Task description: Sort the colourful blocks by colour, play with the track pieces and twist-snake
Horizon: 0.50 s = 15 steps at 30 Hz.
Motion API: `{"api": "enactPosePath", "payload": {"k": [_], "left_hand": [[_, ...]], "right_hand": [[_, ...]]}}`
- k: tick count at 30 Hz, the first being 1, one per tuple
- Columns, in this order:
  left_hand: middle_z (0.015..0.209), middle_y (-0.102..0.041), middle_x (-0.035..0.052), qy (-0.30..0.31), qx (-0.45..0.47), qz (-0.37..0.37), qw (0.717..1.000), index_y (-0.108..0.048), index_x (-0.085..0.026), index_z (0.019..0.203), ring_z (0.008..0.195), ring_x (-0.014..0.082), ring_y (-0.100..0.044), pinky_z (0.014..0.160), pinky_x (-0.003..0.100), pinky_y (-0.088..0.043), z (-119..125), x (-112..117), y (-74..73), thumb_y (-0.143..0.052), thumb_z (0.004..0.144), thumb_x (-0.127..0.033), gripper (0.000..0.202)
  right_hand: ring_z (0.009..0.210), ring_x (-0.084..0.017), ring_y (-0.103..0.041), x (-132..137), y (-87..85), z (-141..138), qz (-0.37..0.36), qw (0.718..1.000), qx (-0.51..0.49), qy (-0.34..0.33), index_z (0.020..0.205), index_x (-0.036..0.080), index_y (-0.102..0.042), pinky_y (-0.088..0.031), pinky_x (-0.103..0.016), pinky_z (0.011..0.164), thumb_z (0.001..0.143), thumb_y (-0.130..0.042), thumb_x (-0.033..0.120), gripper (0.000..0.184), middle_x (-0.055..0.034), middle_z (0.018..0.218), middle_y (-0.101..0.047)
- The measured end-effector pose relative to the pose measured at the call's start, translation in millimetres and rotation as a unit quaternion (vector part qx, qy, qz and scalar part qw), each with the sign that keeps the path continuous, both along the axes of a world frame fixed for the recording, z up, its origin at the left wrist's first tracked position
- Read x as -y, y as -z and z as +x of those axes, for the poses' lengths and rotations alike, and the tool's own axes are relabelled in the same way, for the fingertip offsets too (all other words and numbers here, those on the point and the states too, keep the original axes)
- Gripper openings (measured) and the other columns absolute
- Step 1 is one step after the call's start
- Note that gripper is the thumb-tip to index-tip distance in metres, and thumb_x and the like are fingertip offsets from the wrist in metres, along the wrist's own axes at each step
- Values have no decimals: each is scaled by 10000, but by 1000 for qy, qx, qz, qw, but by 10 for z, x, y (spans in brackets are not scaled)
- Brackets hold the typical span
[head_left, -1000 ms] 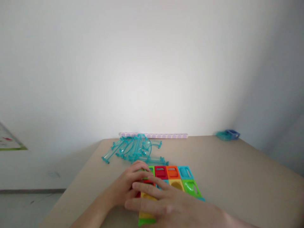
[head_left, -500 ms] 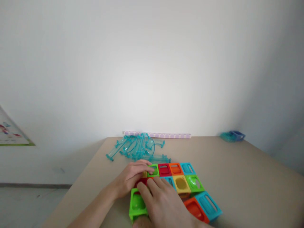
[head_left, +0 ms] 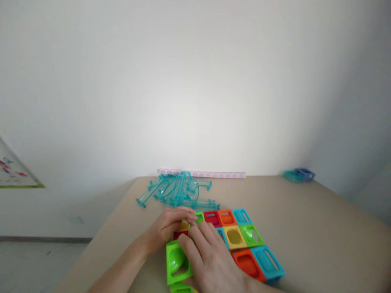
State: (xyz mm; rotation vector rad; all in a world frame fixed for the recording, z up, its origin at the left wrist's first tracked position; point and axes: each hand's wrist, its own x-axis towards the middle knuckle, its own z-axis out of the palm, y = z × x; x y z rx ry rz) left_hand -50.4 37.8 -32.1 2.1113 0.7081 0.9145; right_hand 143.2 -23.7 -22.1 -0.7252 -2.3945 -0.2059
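Observation:
Colourful plastic cube blocks with hollowed tops lie joined in rows on the table. My left hand (head_left: 169,228) is curled round the left end of the far rows, by a yellow block (head_left: 185,225) and a green block (head_left: 200,217). My right hand (head_left: 210,256) grips the near row, its fingers bent over the top beside a green block (head_left: 177,262); its thumb is mostly hidden. An orange block (head_left: 249,264) and a blue block (head_left: 268,261) show to the right of that hand. The blocks under my palm are hidden.
Clear teal track pieces (head_left: 180,191) lie heaped behind the blocks. A long purple-and-white strip (head_left: 214,174) rests along the wall (head_left: 195,89). At the back right are a dark blue block (head_left: 305,174) and a teal piece (head_left: 292,176). The table (head_left: 320,228) has its left edge near my left arm.
The near row has shifted away from me and sits closer against the rows behind, with its left green block tipped. My right hand moved with it; my left hand stayed nearly still.

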Motion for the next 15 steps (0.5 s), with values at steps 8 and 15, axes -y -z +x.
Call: {"api": "enactPosePath", "payload": {"k": [8, 15], "left_hand": [[1000, -718, 58, -10, 5, -6, 1000, -718, -184, 982, 968, 232, -643, 899, 324, -479, 57, 78, -92, -393, 976, -358, 369], [1046, -729, 88, -6, -17, 36, 999, -687, -204, 1136, 1182, 256, -548, 1021, 390, -411, 51, 54, -54, -387, 985, -275, 344]], "right_hand": [[789, -229, -580, -42, -664, 288, -129, 981, -117, 83, 955, 195, -574, -480, -341, 671, 825, -692, 385, 259, -64, 874, -642], [466, -139, -553, 139, -836, 684, -145, 981, 124, -28, 694, 248, -624, -349, -260, 435, 815, -661, 212, 132, 34, 581, -647]]}}
